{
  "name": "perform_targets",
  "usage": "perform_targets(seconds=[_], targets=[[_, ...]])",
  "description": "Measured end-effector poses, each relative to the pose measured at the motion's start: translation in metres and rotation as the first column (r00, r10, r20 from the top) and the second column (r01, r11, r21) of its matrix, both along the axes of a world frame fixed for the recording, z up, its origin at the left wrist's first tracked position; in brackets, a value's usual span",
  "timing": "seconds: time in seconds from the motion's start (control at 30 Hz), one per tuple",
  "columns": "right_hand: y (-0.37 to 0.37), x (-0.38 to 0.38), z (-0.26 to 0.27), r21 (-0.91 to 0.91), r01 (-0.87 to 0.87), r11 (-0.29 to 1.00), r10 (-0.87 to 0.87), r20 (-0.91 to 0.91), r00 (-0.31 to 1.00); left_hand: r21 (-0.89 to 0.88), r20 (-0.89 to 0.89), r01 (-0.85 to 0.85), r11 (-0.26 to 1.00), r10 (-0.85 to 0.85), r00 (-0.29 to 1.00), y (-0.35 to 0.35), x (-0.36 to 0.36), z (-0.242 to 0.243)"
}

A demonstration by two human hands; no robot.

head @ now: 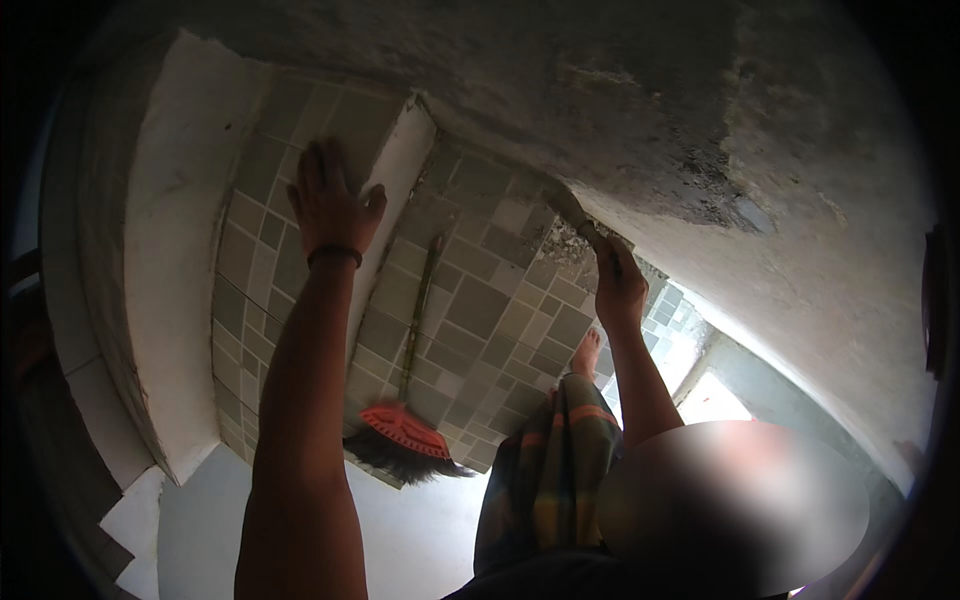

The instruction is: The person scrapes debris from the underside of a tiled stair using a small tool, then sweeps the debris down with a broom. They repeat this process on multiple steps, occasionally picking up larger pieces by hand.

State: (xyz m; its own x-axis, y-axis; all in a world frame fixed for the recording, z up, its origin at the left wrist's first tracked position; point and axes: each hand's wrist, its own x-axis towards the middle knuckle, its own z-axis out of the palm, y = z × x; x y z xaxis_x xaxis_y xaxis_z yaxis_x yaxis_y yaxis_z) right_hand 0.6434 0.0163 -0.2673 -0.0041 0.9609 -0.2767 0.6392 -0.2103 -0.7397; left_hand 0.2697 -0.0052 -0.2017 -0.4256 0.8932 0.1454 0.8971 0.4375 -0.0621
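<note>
My right hand (622, 289) is closed round the handle of a flat-bladed hand scraper (566, 204). The tool's blade points towards the line where the tiled floor (480, 304) meets the wall; whether its edge touches the plaster is hard to tell. Flaked plaster debris (566, 244) lies on the tiles just beside the tool. With fingers spread and a dark band at the wrist, my left hand (336, 199) rests palm down on the raised tiled step (255, 217), near its white edge.
A broom (405, 431) with a red head and dark bristles lies on the lower floor between my arms. My bare foot (586, 352) stands near the wall. The plaster wall (660, 127) is stained and peeling. Further white-faced steps (176, 247) rise on the left.
</note>
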Motion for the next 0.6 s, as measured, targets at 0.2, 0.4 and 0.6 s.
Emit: perform_targets(seconds=[0.2, 0.4, 0.6], targets=[[0.003, 0.016, 0.025, 0.102, -0.232, 0.967, 0.225, 0.072, 0.972, 0.007, -0.020, 0.014, 1.000, -0.014, 1.000, 0.000, 0.000, 0.000], [0.012, 0.032, 0.038, -0.168, -0.401, 0.901, 0.417, 0.077, 0.905, 0.011, -0.072, 0.060, 0.998, -0.059, 0.996, 0.000, -0.002, -0.002], [0.017, 0.061, 0.048, 0.173, -0.316, 0.933, 0.284, 0.186, 0.941, -0.014, -0.053, 0.016, 1.000, -0.017, 0.998, -0.003, -0.005, -0.007]])
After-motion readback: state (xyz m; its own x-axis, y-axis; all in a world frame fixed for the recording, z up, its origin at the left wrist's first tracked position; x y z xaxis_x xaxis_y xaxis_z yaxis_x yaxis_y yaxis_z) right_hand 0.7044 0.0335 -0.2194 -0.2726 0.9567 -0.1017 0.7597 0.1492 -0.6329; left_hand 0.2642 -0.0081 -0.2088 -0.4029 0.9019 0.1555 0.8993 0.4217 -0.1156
